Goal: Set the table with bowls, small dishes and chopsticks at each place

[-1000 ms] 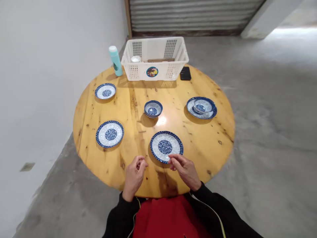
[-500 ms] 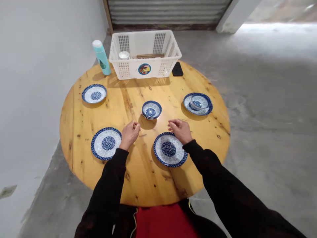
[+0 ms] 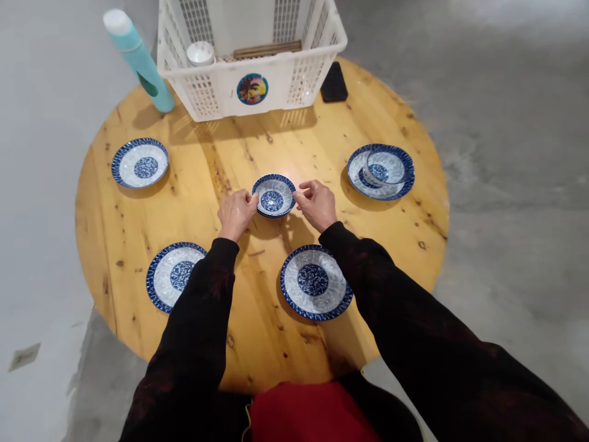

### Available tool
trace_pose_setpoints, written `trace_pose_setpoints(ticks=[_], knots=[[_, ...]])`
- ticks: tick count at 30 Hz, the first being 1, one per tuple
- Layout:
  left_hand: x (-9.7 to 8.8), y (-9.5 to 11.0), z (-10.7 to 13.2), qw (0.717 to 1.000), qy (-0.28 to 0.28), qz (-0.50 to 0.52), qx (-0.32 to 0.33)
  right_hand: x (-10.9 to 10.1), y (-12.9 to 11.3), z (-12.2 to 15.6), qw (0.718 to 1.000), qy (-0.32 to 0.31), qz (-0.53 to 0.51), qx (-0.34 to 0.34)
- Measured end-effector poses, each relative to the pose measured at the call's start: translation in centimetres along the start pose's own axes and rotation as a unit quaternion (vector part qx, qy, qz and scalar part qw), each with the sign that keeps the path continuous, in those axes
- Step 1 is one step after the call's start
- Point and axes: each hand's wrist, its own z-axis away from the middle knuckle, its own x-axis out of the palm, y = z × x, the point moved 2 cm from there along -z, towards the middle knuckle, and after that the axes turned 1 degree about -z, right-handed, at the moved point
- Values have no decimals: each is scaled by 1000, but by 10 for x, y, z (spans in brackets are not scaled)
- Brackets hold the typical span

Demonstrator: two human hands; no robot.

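Observation:
A small stack of blue-and-white bowls [image 3: 273, 196] sits at the middle of the round wooden table [image 3: 221, 166]. My left hand [image 3: 236, 213] pinches the stack's left rim, fingers curled. My right hand [image 3: 317, 204] pinches the right rim the same way. Whether the stack is lifted off the wood I cannot tell. A blue-and-white plate [image 3: 315, 282] lies just below my right forearm. Another plate [image 3: 172, 275] lies at the near left, partly under my left sleeve.
A third plate [image 3: 140, 162] lies at the far left. A plate with a bowl on it [image 3: 381, 171] is at the right. A white basket [image 3: 248, 58] holding a white cup [image 3: 201, 54], a teal bottle [image 3: 138, 58] and a black phone [image 3: 334, 83] stand at the back.
Both hands have reached forward from the near plate to the centre bowls and closed on their rim. The view has moved in closer over the table.

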Motion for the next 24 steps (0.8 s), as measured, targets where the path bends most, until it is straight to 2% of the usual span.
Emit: trace_pose_setpoints(ticks=[3, 8, 11, 13, 16, 18, 21, 24], knots=[[4, 0, -6, 1000, 2, -21, 8, 2, 6, -5, 1000, -10, 7, 2], [11, 0, -10, 999, 13, -15, 40, 8, 23, -17, 998, -12, 23, -59], [4, 10, -4, 997, 26, -18, 70, 5, 33, -19, 997, -13, 9, -77], [-8, 21, 7, 995, 36, -27, 86, -6, 34, -13, 996, -14, -11, -90], [-25, 37, 35, 993, 45, -24, 105, -36, 27, 13, 993, 6, -36, -115], [-28, 44, 60, 992, 28, -2, 121, -60, 22, 40, 992, 28, -43, -119], [-17, 46, 98, 988, -35, 36, 149, -89, 21, 89, 995, 52, -38, -80], [5, 41, 129, 978, -106, 53, 170, -102, 29, 135, 997, 62, -33, -16]])
